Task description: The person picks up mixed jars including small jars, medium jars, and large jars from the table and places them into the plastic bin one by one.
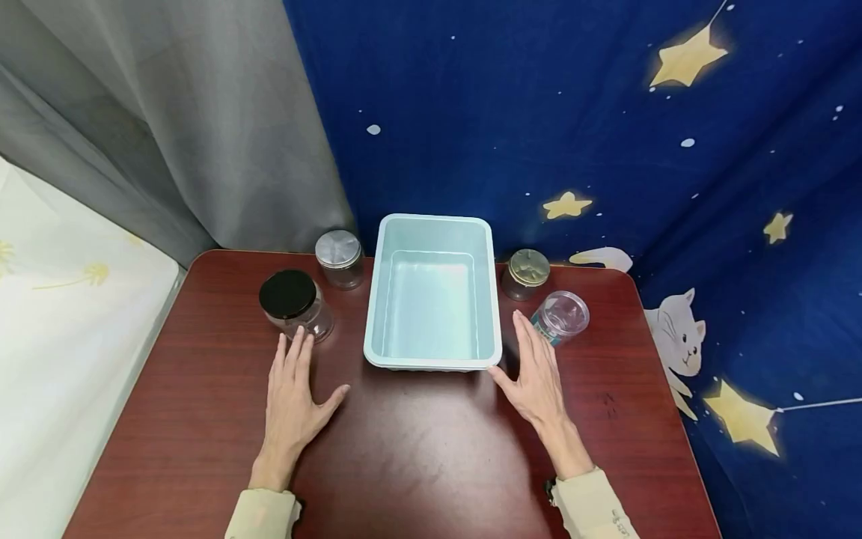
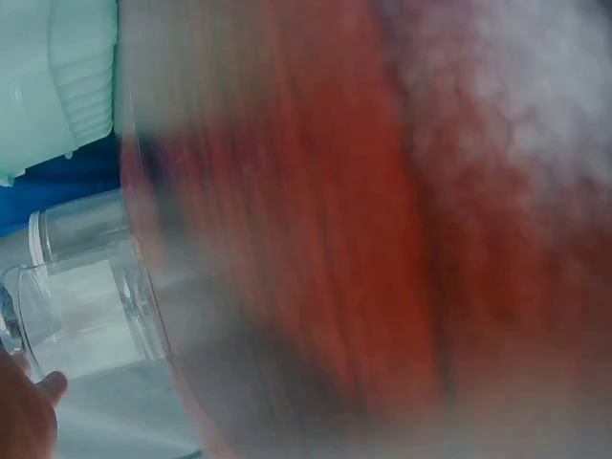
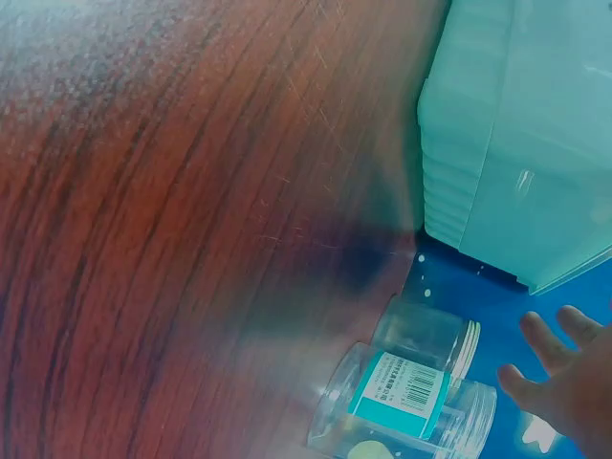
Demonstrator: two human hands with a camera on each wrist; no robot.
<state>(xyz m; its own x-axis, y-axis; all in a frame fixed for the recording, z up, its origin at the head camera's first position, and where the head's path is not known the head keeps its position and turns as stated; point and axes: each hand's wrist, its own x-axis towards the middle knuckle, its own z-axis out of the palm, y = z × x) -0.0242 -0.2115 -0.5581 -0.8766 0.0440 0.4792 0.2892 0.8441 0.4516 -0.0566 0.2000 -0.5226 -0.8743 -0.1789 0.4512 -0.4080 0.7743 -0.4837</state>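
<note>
Cream sleeves [image 1: 261, 515] enter at the near edge, 1 on each arm, over a reddish-brown wooden table [image 1: 431, 449]. Just beyond, the left hand [image 1: 289, 400] has its fingers straight and slightly apart, thumb held wide, pinching nothing. Its fingertips reach the near side of the black-lidded jar [image 1: 296, 299]; with the left wrist view so blurred, contact is hard to confirm. The right hand [image 1: 535, 374] is likewise spread and grasps nothing, its thumb at the near right corner of the light-blue plastic bin [image 1: 433, 364], its fingers beside the clear labelled jar [image 1: 560, 316].

A sound hold, I judge, needs thumb and fingers on opposite walls of each jar, below the rim, with even, light pressure, since smooth clear sides could slip. The right thumb should clear the bin's corner first, or it may nudge the bin.

Farther out, 2 smaller jars flank the bin: the silver-lidded jar [image 1: 341, 262] on the left, the gold-lidded jar [image 1: 525, 275] on the right. Behind everything hang a grey curtain [image 1: 168, 112] and a blue star-print curtain [image 1: 505, 112].
</note>
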